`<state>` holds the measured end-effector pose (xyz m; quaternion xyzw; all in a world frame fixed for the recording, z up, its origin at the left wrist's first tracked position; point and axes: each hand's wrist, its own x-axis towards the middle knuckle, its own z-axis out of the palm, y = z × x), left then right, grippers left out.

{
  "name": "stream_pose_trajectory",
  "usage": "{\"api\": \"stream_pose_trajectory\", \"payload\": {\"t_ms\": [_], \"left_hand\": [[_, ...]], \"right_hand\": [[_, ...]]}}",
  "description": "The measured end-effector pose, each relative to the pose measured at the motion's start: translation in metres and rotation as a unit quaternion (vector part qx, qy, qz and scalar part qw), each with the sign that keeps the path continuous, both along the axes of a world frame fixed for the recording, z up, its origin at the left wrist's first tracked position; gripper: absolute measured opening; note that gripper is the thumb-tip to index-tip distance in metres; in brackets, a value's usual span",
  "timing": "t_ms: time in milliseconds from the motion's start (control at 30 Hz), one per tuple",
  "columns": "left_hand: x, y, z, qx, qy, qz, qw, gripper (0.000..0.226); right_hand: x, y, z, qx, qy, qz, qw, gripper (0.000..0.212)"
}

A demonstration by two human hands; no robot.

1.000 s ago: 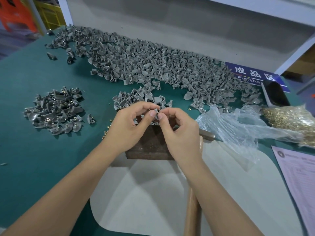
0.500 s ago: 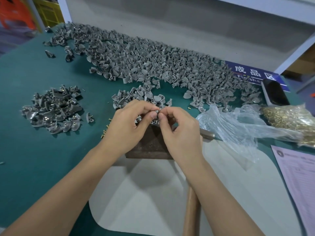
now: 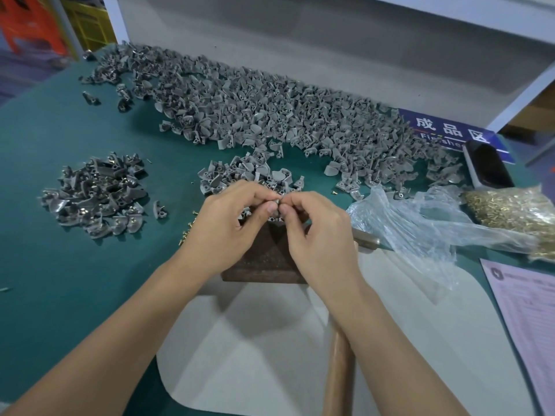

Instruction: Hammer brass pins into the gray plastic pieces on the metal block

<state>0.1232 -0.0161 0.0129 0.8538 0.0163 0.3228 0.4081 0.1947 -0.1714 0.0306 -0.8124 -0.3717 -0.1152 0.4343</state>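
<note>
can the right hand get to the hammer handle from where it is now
Probably yes. The right hand is busy pinching a small piece with the left hand above the metal block, but the wooden hammer handle lies uncovered directly under its forearm, so it need only let go and drop back.

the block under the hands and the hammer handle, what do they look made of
The block looks like metal, dull dark brown with a mottled, possibly rusty face. The hammer handle looks like wood: warm brown, smooth, slightly glossy, though blurred at the frame's edge.
</note>
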Motion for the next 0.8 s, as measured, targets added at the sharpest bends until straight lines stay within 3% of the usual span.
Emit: {"api": "stream_pose_trajectory", "payload": {"t_ms": [367, 467, 533, 600, 700, 800], "left_hand": [[-0.001, -0.002, 0.008, -0.072, 0.028, -0.034, 0.996, 0.017], [0.001, -0.002, 0.009, -0.14, 0.061, -0.056, 0.987, 0.015], [0.002, 0.001, 0.009, -0.156, 0.082, -0.08, 0.981, 0.01], [0.001, 0.005, 0.01, -0.108, 0.1, -0.101, 0.984, 0.006], [0.001, 0.01, 0.009, -0.001, 0.103, -0.113, 0.988, 0.017], [0.001, 0.008, 0.009, 0.026, 0.126, -0.12, 0.984, 0.015]], "right_hand": [[0.004, -0.006, 0.004, 0.008, 0.024, -0.001, 1.0, 0.008], [0.009, -0.016, 0.013, 0.006, 0.027, 0.021, 0.999, 0.016], [0.006, -0.033, 0.017, 0.022, 0.073, -0.01, 0.997, 0.021], [-0.004, -0.056, 0.016, 0.017, 0.108, -0.091, 0.99, 0.019], [-0.023, -0.086, 0.011, -0.134, 0.134, -0.2, 0.961, 0.006], [-0.045, -0.092, 0.007, -0.294, 0.185, -0.239, 0.907, 0.028]]}}
